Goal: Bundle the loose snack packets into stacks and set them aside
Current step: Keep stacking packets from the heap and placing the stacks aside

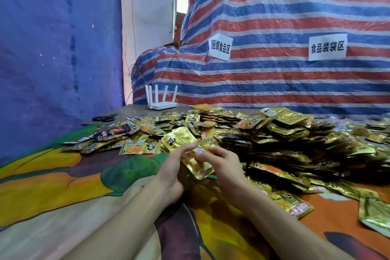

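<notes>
Several gold snack packets, gathered as a small stack (197, 164), held tilted just above the tabletop (63, 186) at the near edge of the heap (274, 133).

Hands: together on the stack. The left hand (172, 172) cups its left edge with curled fingers; the right hand (222, 164) pinches the upper right edge. The number of packets in the stack cannot be told.

Heap: a great many loose packets, gold and orange, spread across the middle and right of the printed cloth. A few lie singly beside the right forearm.

Also present: white router (161, 104) and black scissors (104, 118) at the far left of the tabletop; striped tarp (274, 17) behind, bearing two paper labels.

Risks, as judged:
- The foil faces look slick, so a loosened pinch could let the stack fan out and slide back into the heap.
- Uneven edges would give a lopsided bundle.
- A forearm sweeping right could drag loose packets off the near edge.

No band or tie shows in the hands.
</notes>
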Available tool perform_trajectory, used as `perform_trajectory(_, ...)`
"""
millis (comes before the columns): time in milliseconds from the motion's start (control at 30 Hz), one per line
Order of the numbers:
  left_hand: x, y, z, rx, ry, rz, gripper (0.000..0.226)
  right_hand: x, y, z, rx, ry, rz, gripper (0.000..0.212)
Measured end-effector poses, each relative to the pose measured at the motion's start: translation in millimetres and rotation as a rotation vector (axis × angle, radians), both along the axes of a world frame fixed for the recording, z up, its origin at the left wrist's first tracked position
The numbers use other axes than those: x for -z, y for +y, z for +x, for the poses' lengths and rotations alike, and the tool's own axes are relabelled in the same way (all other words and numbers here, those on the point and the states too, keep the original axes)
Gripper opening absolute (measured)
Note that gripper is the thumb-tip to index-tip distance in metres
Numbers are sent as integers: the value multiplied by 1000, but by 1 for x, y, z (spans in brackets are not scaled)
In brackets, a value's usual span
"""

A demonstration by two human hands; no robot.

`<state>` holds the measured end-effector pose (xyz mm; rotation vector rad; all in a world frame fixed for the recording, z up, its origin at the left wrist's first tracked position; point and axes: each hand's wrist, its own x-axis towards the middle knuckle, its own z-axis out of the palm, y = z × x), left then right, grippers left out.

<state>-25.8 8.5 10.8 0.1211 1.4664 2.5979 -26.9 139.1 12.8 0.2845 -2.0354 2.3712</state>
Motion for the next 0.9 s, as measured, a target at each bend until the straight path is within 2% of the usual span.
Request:
perform_trajectory(100,0,-1,-2,-170,4,39,32,-8,4,-6,156,13,7,26)
perform_trajectory(233,4,-4,-9,-620,2,-89,25,-28,13,-24,400,48,57,31)
perform_trajectory(300,4,-6,-9,-741,72,-123,21,-40,16,-37,515,115,159,28)
perform_trajectory(467,3,-6,-9,-767,116,-121,22,-52,14,-73,622,480,764,29)
perform_trajectory(600,2,-6,-6,-688,148,-124,24,-50,6,-93,623,621,1136,34)
perform_trajectory(667,0,-4,-3,-638,191,-146,26,-43,2,-98,516,547,1412,39)
perform_trajectory(733,-2,0,-2,-618,218,-182,25,-36,-5,-97,351,374,1589,42)
perform_trajectory(800,-2,3,-2,-630,268,-262,20,-30,-10,-94,286,283,1613,41)
perform_trajectory(900,-2,6,2,-687,400,-442,13,-28,-15,-89,326,311,1621,42)
